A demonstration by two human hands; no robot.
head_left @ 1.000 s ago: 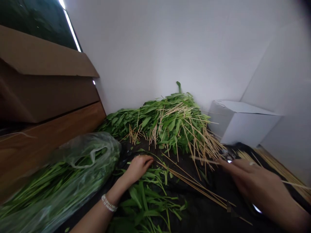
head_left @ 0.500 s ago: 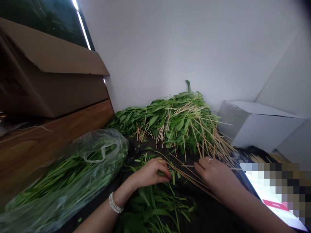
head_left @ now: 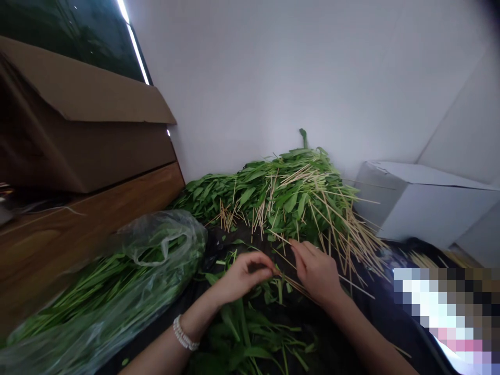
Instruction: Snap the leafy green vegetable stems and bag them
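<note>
My right hand (head_left: pixel 318 271) grips a thin bamboo skewer (head_left: pixel 280 236); one end points up and left past the fingertips, and a length shows behind the hand. My left hand (head_left: pixel 250 273), with a white beaded bracelet (head_left: pixel 183 333) at its wrist, is closed in a pinch. Whatever its fingertips hold is too small to make out. Below the hands lies a loose heap of long green leaves (head_left: pixel 250 338). Cut stem pieces (head_left: pixel 280 291) and a few loose skewers (head_left: pixel 299 286) lie on the dark surface between the hands.
A big pile of leafy greens on skewers (head_left: pixel 289 182) rests against the white wall. At left are a clear plastic bag of greens (head_left: pixel 156 286) and a cardboard box (head_left: pixel 109 151). A white box (head_left: pixel 437 208) stands right, near a partly blurred lit screen (head_left: pixel 449 354).
My right hand has moved left and slightly up, close to my left hand, and now holds a skewer. My left hand has shifted slightly, its thumb and finger pinched together.
</note>
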